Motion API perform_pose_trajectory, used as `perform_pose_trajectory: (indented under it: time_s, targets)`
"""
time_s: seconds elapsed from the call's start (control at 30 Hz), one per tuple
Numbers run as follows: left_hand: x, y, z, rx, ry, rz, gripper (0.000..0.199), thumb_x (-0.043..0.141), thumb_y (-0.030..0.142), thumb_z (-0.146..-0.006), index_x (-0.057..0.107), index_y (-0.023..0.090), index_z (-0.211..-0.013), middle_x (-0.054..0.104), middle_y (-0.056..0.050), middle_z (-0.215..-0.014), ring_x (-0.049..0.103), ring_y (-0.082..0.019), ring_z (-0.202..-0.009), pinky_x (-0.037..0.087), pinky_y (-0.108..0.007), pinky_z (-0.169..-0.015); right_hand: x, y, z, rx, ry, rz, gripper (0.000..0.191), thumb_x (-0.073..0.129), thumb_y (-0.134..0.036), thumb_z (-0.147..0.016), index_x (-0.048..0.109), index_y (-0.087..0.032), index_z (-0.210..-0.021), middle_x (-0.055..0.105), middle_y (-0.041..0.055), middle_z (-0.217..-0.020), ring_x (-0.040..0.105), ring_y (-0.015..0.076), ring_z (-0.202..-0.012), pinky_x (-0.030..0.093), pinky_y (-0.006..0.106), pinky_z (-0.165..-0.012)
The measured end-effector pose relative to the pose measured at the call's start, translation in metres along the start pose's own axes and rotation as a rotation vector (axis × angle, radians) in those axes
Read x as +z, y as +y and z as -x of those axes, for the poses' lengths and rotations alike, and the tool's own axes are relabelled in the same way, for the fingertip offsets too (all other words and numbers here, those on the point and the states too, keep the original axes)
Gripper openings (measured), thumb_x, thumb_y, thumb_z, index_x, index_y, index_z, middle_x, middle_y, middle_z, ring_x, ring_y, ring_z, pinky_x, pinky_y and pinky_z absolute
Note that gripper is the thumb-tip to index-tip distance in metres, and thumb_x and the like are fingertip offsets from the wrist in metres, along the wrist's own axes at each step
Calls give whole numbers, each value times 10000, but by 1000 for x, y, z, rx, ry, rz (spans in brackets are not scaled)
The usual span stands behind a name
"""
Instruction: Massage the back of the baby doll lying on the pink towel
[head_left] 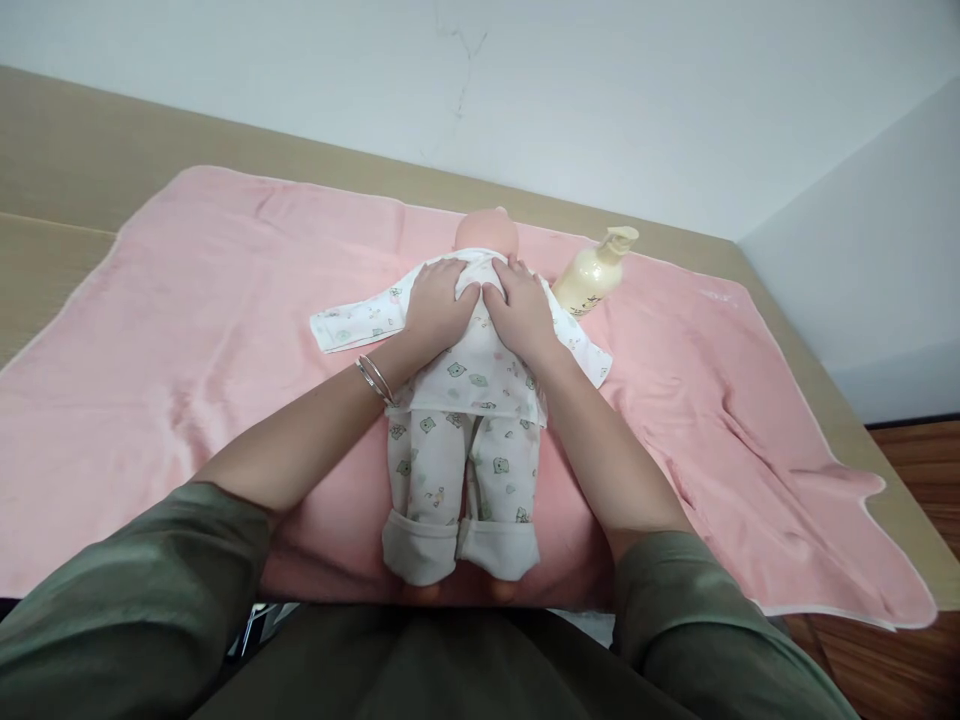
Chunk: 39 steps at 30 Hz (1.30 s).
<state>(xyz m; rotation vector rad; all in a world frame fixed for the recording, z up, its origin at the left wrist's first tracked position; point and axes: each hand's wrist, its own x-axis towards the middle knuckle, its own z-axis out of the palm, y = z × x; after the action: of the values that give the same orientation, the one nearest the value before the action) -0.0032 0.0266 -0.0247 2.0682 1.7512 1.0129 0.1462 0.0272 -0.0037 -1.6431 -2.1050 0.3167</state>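
Note:
A baby doll [486, 232] lies on a pink blanket, its head toward the wall and its feet at the near edge. It wears a white printed top [480, 375] and matching trousers [431, 465] with turned-up cuffs. My left hand [441, 302] rests flat on the left side of the doll's upper body. On the right side lies my right hand [521, 305], also spread on the cloth. The two thumbs nearly meet in the middle. Neither hand grips anything. The doll's face is not visible.
Right of the doll's head, a cream pump bottle [592, 275] leans at a tilt near its sleeve. The pink blanket [247, 330] covers much of the wooden table [67, 130]. A white wall [375, 80] rises behind the table.

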Motion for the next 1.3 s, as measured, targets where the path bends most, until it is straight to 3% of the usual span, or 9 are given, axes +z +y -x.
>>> perform_pose_trajectory:
  time_s: [0.2, 0.33, 0.43, 0.63, 0.77, 0.87, 1.07, 1.17, 1.3]
  targets:
    - [-4, 6, 3, 22, -3, -49, 517, 397, 302, -981, 636, 83, -1383, 666, -174, -1463, 583, -305, -1384, 392, -457, -1273, -5, -12, 5, 39, -31, 57, 599, 371, -341, -1053, 467, -111, -1598, 391, 203, -1711, 349, 367, -1619, 239, 624, -1333]
    - [-15, 6, -3, 67, -87, -40, 453, 383, 285, -959, 717, 106, -1209, 743, -172, -1272, 658, -318, -1224, 490, -477, -1159, -6, -42, 33, 58, -51, 209, 619, 354, -284, -1065, 389, -32, -1629, 351, 275, -1709, 318, 428, -1620, 279, 612, -1318]
    - [-20, 4, -9, 35, -110, 12, 434, 414, 301, -948, 725, 120, -1190, 742, -163, -1273, 664, -312, -1203, 523, -464, -1116, -3, -58, 53, -19, -39, 285, 659, 423, -293, -1048, 353, -13, -1641, 273, 289, -1736, 254, 470, -1633, 252, 640, -1323]
    - [-15, 19, 6, 70, -93, -180, 490, 322, 249, -1018, 654, 55, -1320, 690, -221, -1373, 625, -351, -1311, 461, -520, -1194, -8, -23, 26, 0, -79, 101, 618, 323, -235, -1037, 401, -81, -1630, 348, 187, -1736, 312, 366, -1635, 251, 596, -1347]
    - [-12, 34, 25, 120, -86, -245, 554, 358, 271, -1040, 518, 3, -1498, 542, -261, -1570, 487, -382, -1500, 367, -542, -1284, -11, -1, 5, 62, -45, 40, 607, 332, -311, -1055, 435, -42, -1590, 396, 198, -1710, 350, 337, -1621, 229, 566, -1363]
    - [-16, 33, 24, 127, -119, -240, 570, 351, 227, -1021, 497, -18, -1515, 508, -259, -1609, 444, -357, -1548, 334, -515, -1320, -12, -11, 12, 81, -72, 106, 628, 307, -299, -1072, 382, 12, -1612, 374, 233, -1712, 319, 369, -1628, 216, 570, -1364]
    - [-27, 11, -3, 1, -166, -137, 522, 300, 256, -1009, 652, 92, -1358, 687, -185, -1425, 649, -317, -1325, 506, -493, -1200, -10, -46, 43, 5, -97, 227, 662, 369, -263, -1059, 307, 37, -1646, 283, 249, -1746, 221, 442, -1647, 189, 568, -1371]
    - [-26, 16, 5, 40, -136, -205, 501, 305, 234, -1013, 659, 72, -1328, 695, -200, -1402, 628, -324, -1366, 498, -495, -1213, -12, -38, 35, -35, -153, 145, 657, 352, -222, -1040, 311, 32, -1644, 265, 220, -1761, 193, 416, -1661, 167, 554, -1384]
    - [-20, 35, 30, 236, -100, -294, 477, 362, 143, -975, 659, 19, -1327, 677, -219, -1435, 581, -308, -1448, 412, -470, -1297, -15, -9, 11, 0, -124, -12, 623, 311, -231, -1026, 398, 13, -1592, 356, 213, -1725, 318, 327, -1631, 228, 512, -1377]
